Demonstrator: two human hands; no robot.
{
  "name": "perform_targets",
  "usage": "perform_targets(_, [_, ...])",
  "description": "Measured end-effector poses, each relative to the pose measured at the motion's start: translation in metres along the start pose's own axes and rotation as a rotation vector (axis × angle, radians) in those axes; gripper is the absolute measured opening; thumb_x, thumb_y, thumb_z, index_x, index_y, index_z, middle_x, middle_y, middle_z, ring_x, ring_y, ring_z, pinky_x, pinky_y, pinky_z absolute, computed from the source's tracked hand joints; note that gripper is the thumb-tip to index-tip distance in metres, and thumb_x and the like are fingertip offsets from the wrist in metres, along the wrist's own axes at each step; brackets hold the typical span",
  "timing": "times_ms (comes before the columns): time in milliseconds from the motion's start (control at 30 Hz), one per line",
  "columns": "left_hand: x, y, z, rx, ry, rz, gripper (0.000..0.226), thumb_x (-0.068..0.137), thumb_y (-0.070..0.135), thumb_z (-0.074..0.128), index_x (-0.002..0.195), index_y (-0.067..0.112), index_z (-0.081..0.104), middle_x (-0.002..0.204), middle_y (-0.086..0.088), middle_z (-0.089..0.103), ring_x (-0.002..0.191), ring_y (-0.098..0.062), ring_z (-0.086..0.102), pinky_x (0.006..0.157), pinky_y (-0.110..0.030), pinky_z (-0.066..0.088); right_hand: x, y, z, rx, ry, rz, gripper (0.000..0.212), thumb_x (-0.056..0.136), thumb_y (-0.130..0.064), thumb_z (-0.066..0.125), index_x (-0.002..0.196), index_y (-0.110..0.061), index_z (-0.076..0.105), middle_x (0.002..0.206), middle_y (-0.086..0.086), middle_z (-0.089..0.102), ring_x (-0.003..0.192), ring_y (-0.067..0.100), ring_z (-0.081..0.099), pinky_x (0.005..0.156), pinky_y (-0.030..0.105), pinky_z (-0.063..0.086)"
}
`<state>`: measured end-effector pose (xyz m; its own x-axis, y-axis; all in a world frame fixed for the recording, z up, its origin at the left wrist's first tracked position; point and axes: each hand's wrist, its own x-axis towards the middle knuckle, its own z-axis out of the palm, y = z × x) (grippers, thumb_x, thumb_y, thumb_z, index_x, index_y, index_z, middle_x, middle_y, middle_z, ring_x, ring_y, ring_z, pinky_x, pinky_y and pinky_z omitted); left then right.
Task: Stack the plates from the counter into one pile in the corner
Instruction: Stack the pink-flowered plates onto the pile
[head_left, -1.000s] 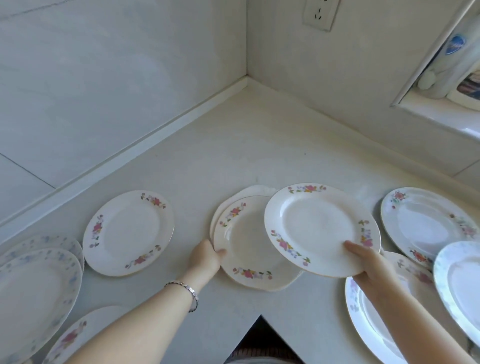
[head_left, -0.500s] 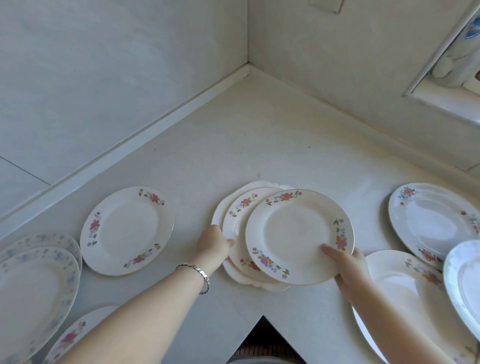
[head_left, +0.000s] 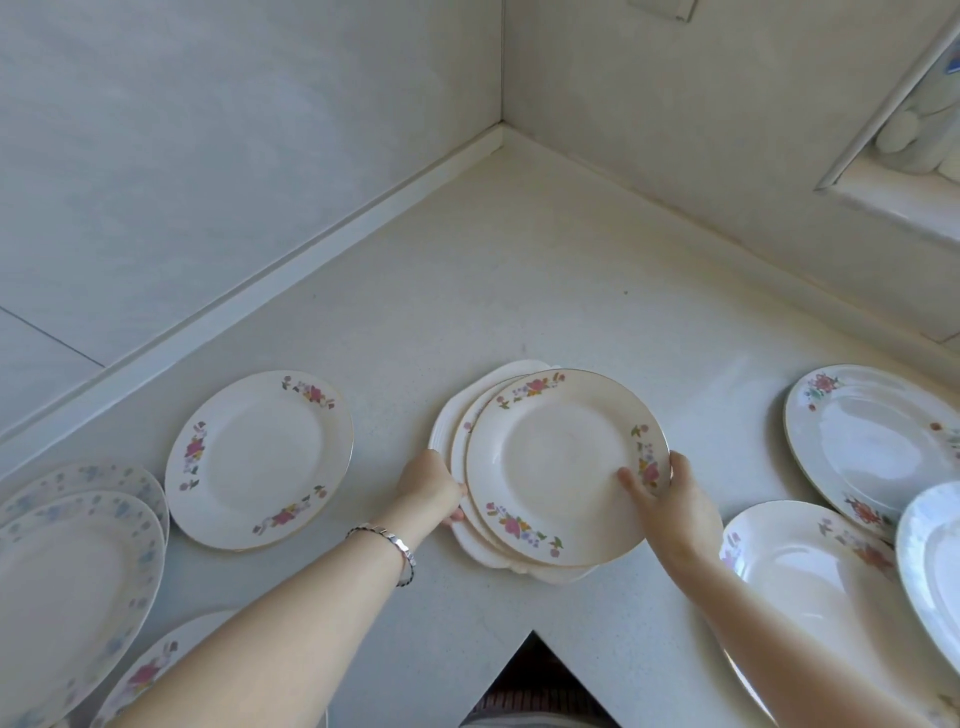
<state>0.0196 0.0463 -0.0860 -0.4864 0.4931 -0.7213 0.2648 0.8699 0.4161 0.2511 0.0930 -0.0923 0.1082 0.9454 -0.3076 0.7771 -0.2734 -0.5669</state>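
Observation:
A small pile of plates (head_left: 447, 415) lies in the middle of the corner counter (head_left: 519, 291). The top one, a white plate with pink flowers (head_left: 556, 457), rests slightly offset to the right on the two below. My right hand (head_left: 665, 493) grips its right rim, thumb on top. My left hand (head_left: 431, 486) holds the left edge of the lower plates. Single flowered plates lie to the left (head_left: 260, 457) and right (head_left: 872, 431).
Blue-patterned plates (head_left: 72, 571) overlap at the far left, another flowered plate (head_left: 150, 670) below them. On the right are a flowered plate (head_left: 810, 577) and a white plate (head_left: 935, 551). A window ledge (head_left: 893, 202) is at upper right. The counter's front notch (head_left: 535, 686) is near me.
My right hand brought the flowered plate left and down onto the pile. My left hand stayed at the pile's left edge.

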Motion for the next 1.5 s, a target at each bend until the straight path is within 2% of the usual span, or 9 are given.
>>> perform_targets(167, [-0.001, -0.004, -0.004, 0.053, -0.02, 0.023, 0.006, 0.079, -0.006, 0.059, 0.075, -0.003, 0.062, 0.077, -0.017, 0.072, 0.08, -0.031, 0.073, 0.076, -0.038, 0.06, 0.01, -0.002, 0.011, -0.009, -0.014, -0.05, 0.032, 0.084, -0.046, 0.055, 0.095, -0.016, 0.048, 0.078, -0.001, 0.059, 0.077, 0.027, 0.057, 0.054, 0.03, 0.035])
perform_targets(333, [-0.001, -0.012, -0.012, 0.089, -0.034, 0.119, 0.026, 0.084, 0.0, 0.045, 0.065, 0.009, 0.06, 0.07, -0.013, 0.068, 0.083, -0.031, 0.072, 0.078, -0.035, 0.058, 0.011, 0.0, 0.024, 0.038, 0.001, -0.063, 0.032, 0.083, -0.045, 0.057, 0.094, -0.016, 0.05, 0.09, 0.004, 0.062, 0.081, 0.025, 0.056, 0.054, 0.029, 0.035])
perform_targets(500, [-0.003, -0.012, -0.01, 0.072, 0.123, 0.294, 0.038, 0.094, 0.007, 0.034, 0.13, 0.012, 0.046, 0.115, -0.008, 0.061, 0.106, -0.026, 0.06, 0.077, -0.027, 0.042, 0.006, 0.001, 0.031, 0.017, 0.052, -0.063, 0.049, 0.084, -0.047, 0.055, 0.123, -0.017, 0.05, 0.108, 0.006, 0.059, 0.097, 0.029, 0.058, 0.079, 0.038, 0.049])
perform_targets(667, [0.003, -0.005, 0.002, 0.094, 0.101, 0.404, 0.046, 0.091, 0.009, 0.046, 0.136, 0.011, 0.042, 0.136, -0.009, 0.048, 0.125, -0.027, 0.045, 0.104, -0.037, 0.041, 0.009, -0.001, 0.03, 0.083, 0.05, 0.011, 0.058, 0.08, -0.043, 0.062, 0.131, -0.018, 0.049, 0.115, 0.005, 0.04, 0.101, 0.029, 0.054, 0.094, 0.038, 0.045])
perform_targets(867, [-0.002, -0.002, 0.012, 0.122, 0.071, 0.353, 0.065, 0.092, 0.017, 0.048, 0.149, 0.014, 0.017, 0.155, 0.0, 0.021, 0.138, -0.029, 0.02, 0.111, -0.032, 0.023, 0.018, -0.005, 0.026, 0.146, -0.013, -0.038, 0.062, 0.081, -0.024, 0.066, 0.136, -0.008, 0.042, 0.133, 0.012, 0.04, 0.125, 0.029, 0.036, 0.107, 0.038, 0.031])
perform_targets(1233, [0.002, -0.019, 0.007, -0.057, -0.016, 0.386, 0.065, 0.09, 0.01, 0.045, 0.149, 0.018, 0.02, 0.154, 0.005, 0.024, 0.141, -0.02, 0.018, 0.114, -0.031, 0.019, 0.019, -0.006, 0.025, 0.216, -0.05, 0.047, 0.054, 0.08, -0.022, 0.068, 0.127, -0.004, 0.049, 0.125, 0.013, 0.042, 0.119, 0.03, 0.043, 0.1, 0.04, 0.039])
perform_targets(1333, [0.002, -0.025, 0.007, -0.089, 0.121, 0.37, 0.06, 0.088, 0.009, 0.048, 0.145, 0.015, 0.029, 0.151, 0.001, 0.028, 0.138, -0.024, 0.024, 0.112, -0.034, 0.025, 0.019, -0.007, 0.025, 0.236, -0.051, 0.053, 0.056, 0.079, -0.025, 0.068, 0.13, -0.008, 0.049, 0.125, 0.013, 0.042, 0.118, 0.03, 0.045, 0.1, 0.04, 0.039])
perform_targets(1400, [0.003, -0.03, 0.011, -0.191, 0.189, 0.211, 0.053, 0.086, 0.012, 0.054, 0.137, 0.009, 0.039, 0.139, -0.01, 0.04, 0.125, -0.029, 0.042, 0.1, -0.037, 0.04, 0.015, -0.006, 0.024, 0.249, -0.027, 0.057, 0.058, 0.08, -0.026, 0.068, 0.131, -0.008, 0.048, 0.128, 0.013, 0.04, 0.121, 0.03, 0.042, 0.101, 0.039, 0.036])
perform_targets(1500, [0.0, -0.034, 0.016, -0.533, 0.042, 0.014, 0.022, 0.086, 0.014, 0.057, 0.105, 0.003, 0.053, 0.105, -0.015, 0.061, 0.089, -0.027, 0.058, 0.077, -0.038, 0.052, 0.007, -0.004, 0.024, 0.237, 0.04, 0.139, 0.068, 0.081, -0.034, 0.066, 0.138, -0.008, 0.039, 0.137, 0.019, 0.036, 0.131, 0.033, 0.031, 0.108, 0.041, 0.028])
